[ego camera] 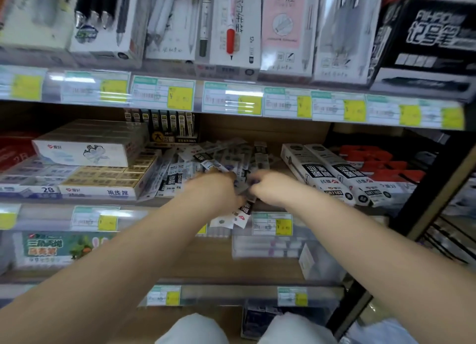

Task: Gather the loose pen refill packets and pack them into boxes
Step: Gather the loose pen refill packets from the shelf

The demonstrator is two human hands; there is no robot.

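A heap of loose pen refill packets (226,155), clear sleeves with black-and-white labels, lies in the middle of the second shelf. My left hand (213,189) and my right hand (270,189) meet at the front of the heap, both closed around a bunch of packets (240,215) whose ends hang over the shelf edge. Two long black-and-white refill boxes (332,173) lie to the right of the heap, just beyond my right hand. The frame is motion-blurred, so the fingers are hard to make out.
Eraser boxes (103,179) and a white box (82,150) are stacked left of the heap. A black display box (167,135) stands behind it. Red-packaged items (381,163) sit at far right. Price-tag rails (231,99) front each shelf; pen boxes fill the shelf above.
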